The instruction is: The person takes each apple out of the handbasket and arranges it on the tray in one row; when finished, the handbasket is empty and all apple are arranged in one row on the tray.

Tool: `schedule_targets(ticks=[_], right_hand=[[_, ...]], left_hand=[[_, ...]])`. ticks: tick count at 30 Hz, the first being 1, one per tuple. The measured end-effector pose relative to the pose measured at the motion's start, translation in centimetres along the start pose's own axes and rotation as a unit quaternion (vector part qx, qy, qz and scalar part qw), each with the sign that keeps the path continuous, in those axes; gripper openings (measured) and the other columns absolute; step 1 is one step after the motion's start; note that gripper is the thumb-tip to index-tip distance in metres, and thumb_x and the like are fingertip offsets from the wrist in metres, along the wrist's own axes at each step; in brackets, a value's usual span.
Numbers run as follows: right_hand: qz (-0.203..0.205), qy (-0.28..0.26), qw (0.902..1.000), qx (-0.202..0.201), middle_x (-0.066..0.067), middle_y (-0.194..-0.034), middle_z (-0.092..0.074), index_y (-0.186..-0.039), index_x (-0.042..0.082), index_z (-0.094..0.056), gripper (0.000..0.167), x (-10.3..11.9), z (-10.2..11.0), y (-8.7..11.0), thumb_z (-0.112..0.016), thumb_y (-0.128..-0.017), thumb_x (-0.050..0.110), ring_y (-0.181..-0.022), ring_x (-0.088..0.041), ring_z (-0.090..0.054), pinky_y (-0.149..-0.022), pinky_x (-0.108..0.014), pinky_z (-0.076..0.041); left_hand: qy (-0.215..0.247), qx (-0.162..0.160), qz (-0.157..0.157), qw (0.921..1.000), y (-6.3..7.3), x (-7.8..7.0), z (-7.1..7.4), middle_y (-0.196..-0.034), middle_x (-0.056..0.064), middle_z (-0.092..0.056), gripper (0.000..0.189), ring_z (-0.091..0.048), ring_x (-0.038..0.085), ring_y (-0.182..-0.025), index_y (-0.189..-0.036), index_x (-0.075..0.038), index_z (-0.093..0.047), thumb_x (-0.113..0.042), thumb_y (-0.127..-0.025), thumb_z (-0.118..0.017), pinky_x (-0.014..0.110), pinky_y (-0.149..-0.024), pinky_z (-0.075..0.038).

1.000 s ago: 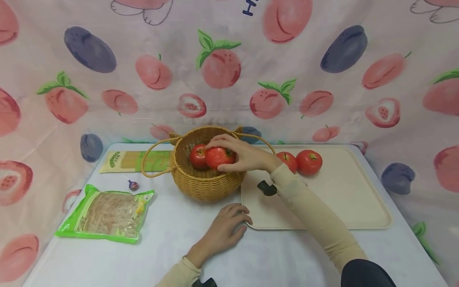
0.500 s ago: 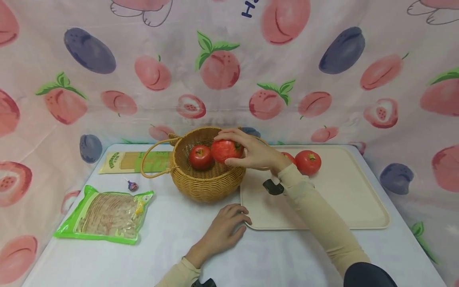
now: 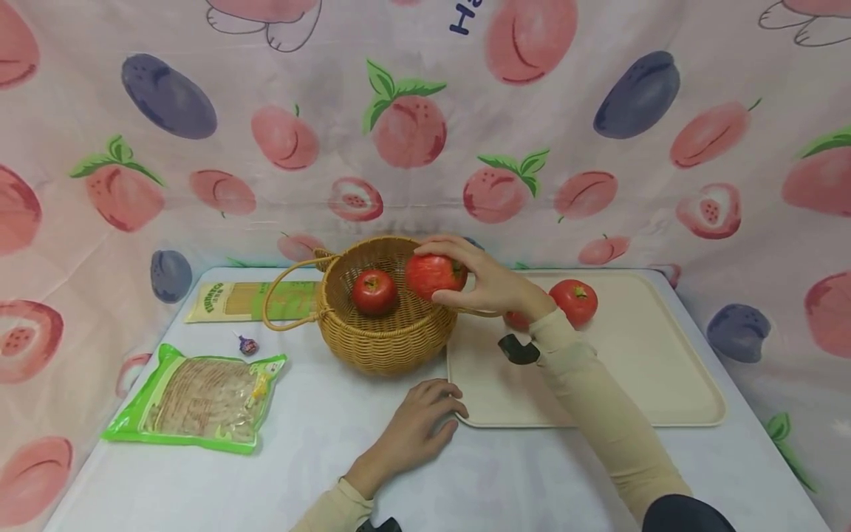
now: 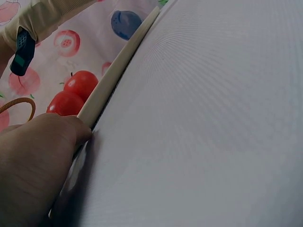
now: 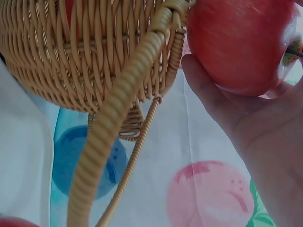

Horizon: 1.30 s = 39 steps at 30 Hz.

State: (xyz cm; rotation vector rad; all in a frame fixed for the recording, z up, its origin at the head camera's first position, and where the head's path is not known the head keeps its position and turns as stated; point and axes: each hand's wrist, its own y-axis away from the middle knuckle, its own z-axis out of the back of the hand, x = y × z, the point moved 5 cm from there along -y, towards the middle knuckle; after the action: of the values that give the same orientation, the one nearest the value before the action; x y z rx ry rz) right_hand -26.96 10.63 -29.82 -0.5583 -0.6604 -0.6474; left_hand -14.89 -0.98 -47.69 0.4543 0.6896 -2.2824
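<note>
My right hand (image 3: 493, 287) grips a red apple (image 3: 435, 277) at the right rim of the wicker basket (image 3: 385, 351), thumb below and fingers over the top. In the right wrist view the held apple (image 5: 244, 42) sits beside the basket's handle (image 5: 111, 113). Another red apple (image 3: 374, 292) lies inside the basket. Loosely bent, my left hand (image 3: 415, 428) rests on the table at the near left corner of the beige tray (image 3: 645, 362). On the tray are two more apples; the right one (image 3: 575, 301) shows well, while the right wrist partly hides the left one (image 3: 515, 320).
Left of the basket lie a flat pack of noodles (image 3: 255, 301), a small wrapped lollipop (image 3: 248, 345) and a green-edged bag of sliced bread (image 3: 199, 399). A fruit-printed curtain (image 3: 412, 185) hangs behind the white table (image 3: 319, 421).
My right hand has carried its apple rightward and up, from beside the other apple in the basket to the right rim. The left hand has stayed in place.
</note>
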Motion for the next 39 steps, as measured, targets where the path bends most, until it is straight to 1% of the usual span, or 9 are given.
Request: schedule_targets(ticks=[5,10,17,23,26,30,34,38,39], right_hand=[[0.012,0.005,0.9998,-0.013,-0.007,-0.145,-0.036,-0.135,0.013,-0.047,0.058,0.7,0.8,0.6,-0.071,-0.082,0.013,-0.127,-0.023,-0.042,-0.098,-0.049,-0.046],[0.011,0.015,0.9995,-0.024,-0.008,-0.144,-0.037,-0.135,0.012,-0.047,0.059,0.4,1.2,1.4,-0.071,-0.082,0.012,-0.126,-0.023,-0.042,-0.098,-0.051,-0.046],[-0.027,0.004,0.9988,-0.042,-0.007,-0.146,-0.034,-0.137,0.013,-0.044,0.061,-0.8,1.5,3.0,-0.071,-0.082,0.012,-0.124,-0.023,-0.043,-0.095,-0.046,-0.047],[-0.059,0.012,0.9965,-0.058,-0.006,-0.144,-0.035,-0.139,0.017,-0.041,0.063,-1.7,1.8,4.2,-0.071,-0.083,0.013,-0.114,-0.024,-0.047,-0.08,-0.039,-0.048],[-0.075,0.005,0.9952,-0.062,-0.005,-0.145,-0.034,-0.139,0.02,-0.04,0.064,-2.2,1.8,4.7,-0.07,-0.084,0.015,-0.116,-0.024,-0.047,-0.085,-0.042,-0.049],[-0.096,-0.002,0.9929,-0.071,-0.002,-0.147,-0.034,-0.141,0.023,-0.039,0.065,-3.0,1.7,5.6,-0.07,-0.084,0.017,-0.125,-0.025,-0.043,-0.1,-0.05,-0.044],[-0.121,-0.012,0.9886,-0.089,0.0,-0.146,-0.035,-0.142,0.032,-0.035,0.07,-4.8,1.7,6.8,-0.071,-0.084,0.019,-0.123,-0.026,-0.046,-0.1,-0.053,-0.043],[-0.144,-0.03,0.9827,-0.113,0.003,-0.144,-0.038,-0.142,0.04,-0.031,0.073,-6.8,1.6,8.1,-0.072,-0.083,0.021,-0.12,-0.024,-0.047,-0.098,-0.05,-0.044],[-0.143,-0.037,0.9819,-0.119,0.003,-0.144,-0.039,-0.142,0.039,-0.031,0.074,-7.0,1.6,8.4,-0.072,-0.083,0.02,-0.12,-0.024,-0.047,-0.097,-0.049,-0.044]], left_hand=[[-0.005,0.0,0.003,1.0,0.0,0.1,0.0,-0.122,-0.007,-0.055,0.016,-0.044,0.015,-0.126,-0.102,-0.029,-0.063,-0.021,-0.089,-0.062,0.04,-0.107,-0.037],[-0.009,-0.005,0.0,0.9999,0.0,0.1,-0.1,-0.121,-0.007,-0.055,0.016,-0.044,0.014,-0.125,-0.101,-0.029,-0.063,-0.02,-0.088,-0.062,0.039,-0.107,-0.037],[-0.008,-0.011,-0.005,0.9999,0.0,0.0,-0.1,-0.12,-0.006,-0.056,0.015,-0.045,0.015,-0.125,-0.101,-0.028,-0.063,-0.02,-0.088,-0.062,0.039,-0.106,-0.038],[-0.012,-0.012,-0.006,0.9998,-0.2,0.1,0.1,-0.12,-0.006,-0.056,0.015,-0.045,0.015,-0.125,-0.1,-0.028,-0.063,-0.02,-0.087,-0.062,0.039,-0.107,-0.037],[-0.005,-0.013,-0.006,0.9999,-0.2,0.0,0.1,-0.12,-0.005,-0.057,0.016,-0.045,0.015,-0.125,-0.1,-0.028,-0.063,-0.019,-0.087,-0.062,0.039,-0.107,-0.037],[0.004,-0.006,0.003,1.0,-0.2,0.0,0.1,-0.12,-0.006,-0.056,0.016,-0.044,0.014,-0.126,-0.1,-0.028,-0.063,-0.018,-0.087,-0.062,0.038,-0.109,-0.035],[0.005,-0.002,0.009,0.9999,-0.3,-0.1,0.1,-0.121,-0.006,-0.056,0.016,-0.043,0.013,-0.126,-0.1,-0.028,-0.063,-0.019,-0.087,-0.062,0.037,-0.11,-0.034],[0.0,-0.009,0.001,1.0,-0.1,-0.1,0.0,-0.12,-0.006,-0.057,0.016,-0.045,0.014,-0.125,-0.099,-0.028,-0.064,-0.018,-0.087,-0.062,0.037,-0.108,-0.035],[0.0,-0.009,0.0,1.0,-0.1,-0.1,0.0,-0.12,-0.006,-0.057,0.016,-0.045,0.014,-0.125,-0.099,-0.028,-0.064,-0.018,-0.087,-0.062,0.037,-0.108,-0.035]])
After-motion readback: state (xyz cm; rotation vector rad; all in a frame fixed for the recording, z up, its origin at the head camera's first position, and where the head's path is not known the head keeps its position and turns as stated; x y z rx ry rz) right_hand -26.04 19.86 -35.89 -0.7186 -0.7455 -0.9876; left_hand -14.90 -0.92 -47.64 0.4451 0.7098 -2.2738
